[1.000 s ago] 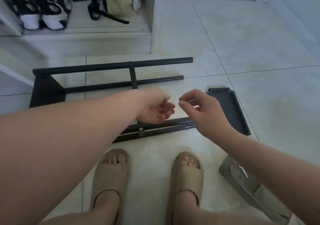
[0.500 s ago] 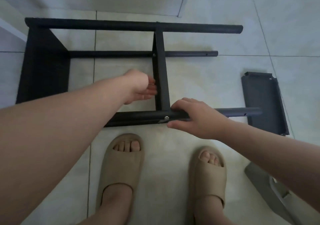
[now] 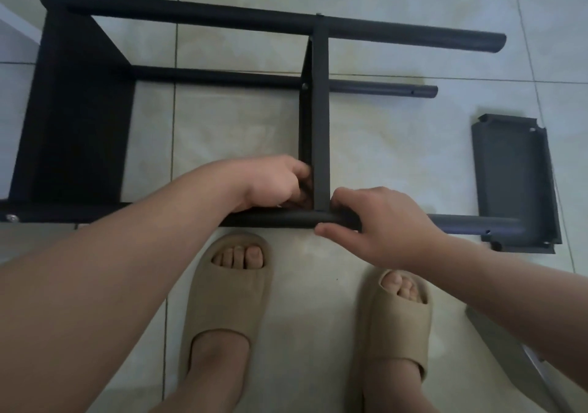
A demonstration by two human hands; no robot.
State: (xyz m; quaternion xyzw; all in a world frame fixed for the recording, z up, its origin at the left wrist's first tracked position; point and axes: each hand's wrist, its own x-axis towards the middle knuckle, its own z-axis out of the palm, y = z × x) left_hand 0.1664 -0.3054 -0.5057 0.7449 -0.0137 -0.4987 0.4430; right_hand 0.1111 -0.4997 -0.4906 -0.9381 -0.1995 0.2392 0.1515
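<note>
The tiled floor point(image 3: 413, 145) is pale and big. A black metal frame point(image 3: 79, 120) lies flat on it, right in front of the person. It has long round bars, and one flat bar point(image 3: 319, 110) goes across them. A grey tray point(image 3: 515, 183) lies on the floor just beside the frame's right end. Two tan slippers point(image 3: 229, 301) stand near the closest bar point(image 3: 270, 220). The right hand point(image 3: 381, 225) wraps round that closest bar, fingers over the top and thumb below, next to where the flat bar meets it. The left hand point(image 3: 273, 183) is curled tight against the flat bar's left side. I cannot tell if it holds anything. A small silver screw point(image 3: 12, 218) sits at the frame's left corner.
</note>
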